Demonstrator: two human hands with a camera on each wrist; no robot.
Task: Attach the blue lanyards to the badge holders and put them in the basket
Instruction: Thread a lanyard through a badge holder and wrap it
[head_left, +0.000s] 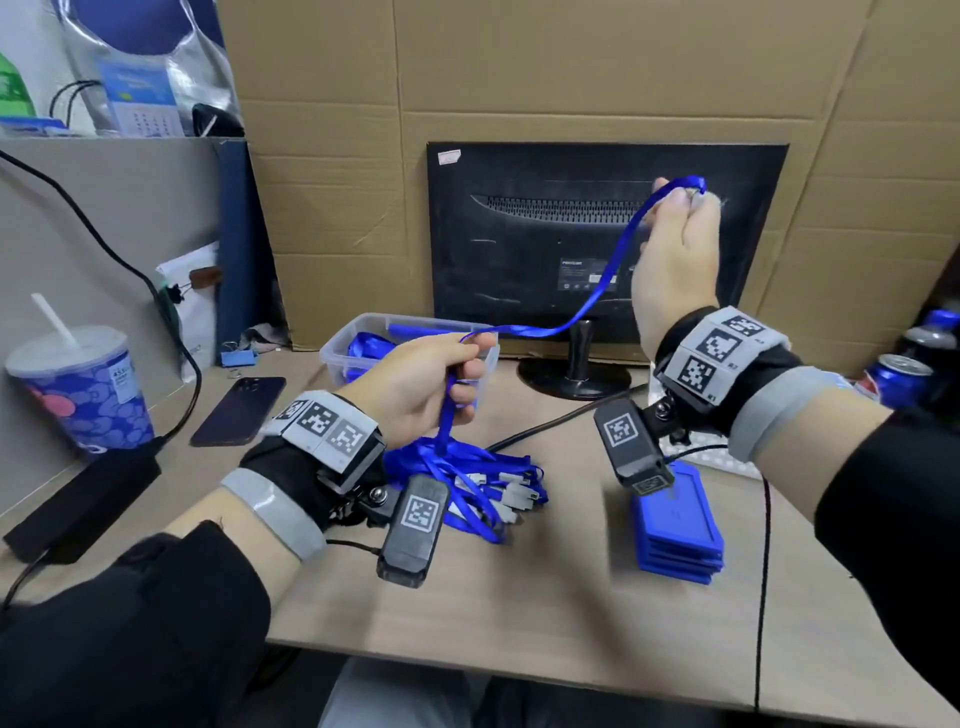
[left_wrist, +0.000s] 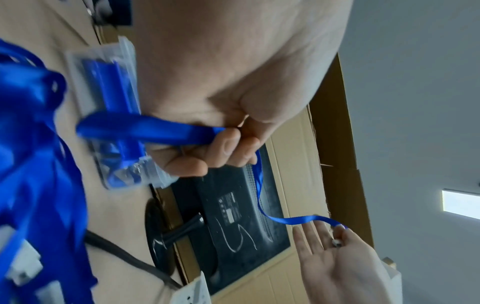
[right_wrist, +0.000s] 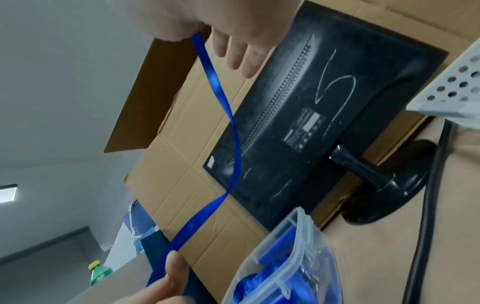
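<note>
head view: the left hand (head_left: 426, 384) and the raised right hand (head_left: 675, 260) both pinch one blue ribbon lanyard (head_left: 608, 280), drawing it from the tangled blue lanyard pile (head_left: 467, 478) on the desk (head_left: 519, 613); i'd pull slowly so clips don't snag. left wrist view: the clear plastic basket (left_wrist: 103, 86) sits near. right wrist view: the black monitor (right_wrist: 324, 115) stands close behind.

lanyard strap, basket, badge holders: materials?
Lanyard strap: likely woven polyester ribbon, slight sheen; it hangs limp and twists.
Basket: clear, slightly frosted rigid plastic; contents show through.
Badge holders: matte blue, probably moulded plastic or silicone; cannot tell which.
</note>
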